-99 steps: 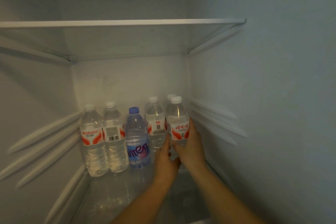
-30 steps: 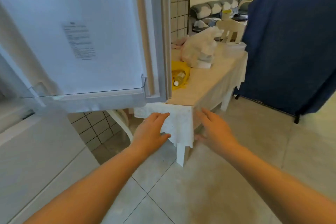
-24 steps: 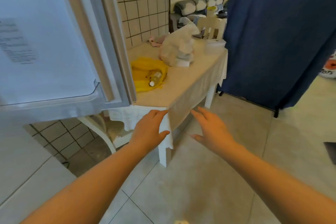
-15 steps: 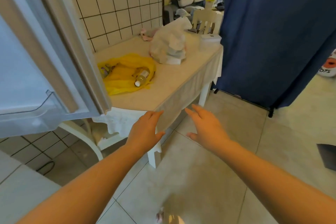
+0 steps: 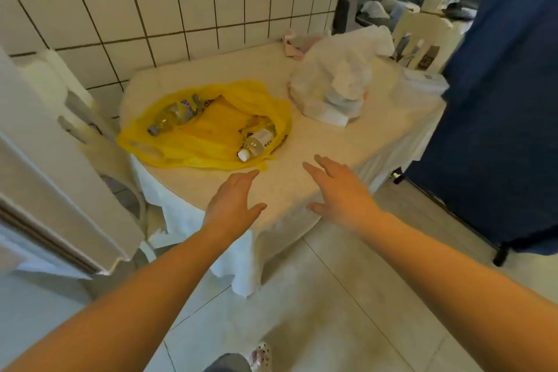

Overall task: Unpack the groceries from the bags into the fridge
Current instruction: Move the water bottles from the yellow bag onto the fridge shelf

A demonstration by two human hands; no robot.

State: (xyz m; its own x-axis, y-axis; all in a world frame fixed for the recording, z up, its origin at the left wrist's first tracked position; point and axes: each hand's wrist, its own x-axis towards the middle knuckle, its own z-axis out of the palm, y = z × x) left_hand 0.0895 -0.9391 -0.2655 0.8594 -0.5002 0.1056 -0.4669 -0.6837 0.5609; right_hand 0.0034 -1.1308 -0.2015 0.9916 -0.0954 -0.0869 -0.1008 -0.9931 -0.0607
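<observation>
A clear water bottle (image 5: pixel 258 142) lies on its side in the yellow plastic bag (image 5: pixel 211 127) on the table (image 5: pixel 317 142), just beyond the left hand (image 5: pixel 231 205). Both the left and the right hand (image 5: pixel 341 193) reach out empty with fingers straight, the white plastic bag (image 5: pixel 332 81) farther past the right one

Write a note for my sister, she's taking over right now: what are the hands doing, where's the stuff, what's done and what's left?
Left hand and right hand: both open, holding nothing, reaching out over the near edge of the table.
Yellow bag lies open on the table with a white-capped bottle on its side near the hands and a second bottle at the bag's far left.
White bag sits further back, untouched; its contents are unclear.
Left: both bottles and the white bag's contents go in the fridge; its door stands open at left.
</observation>
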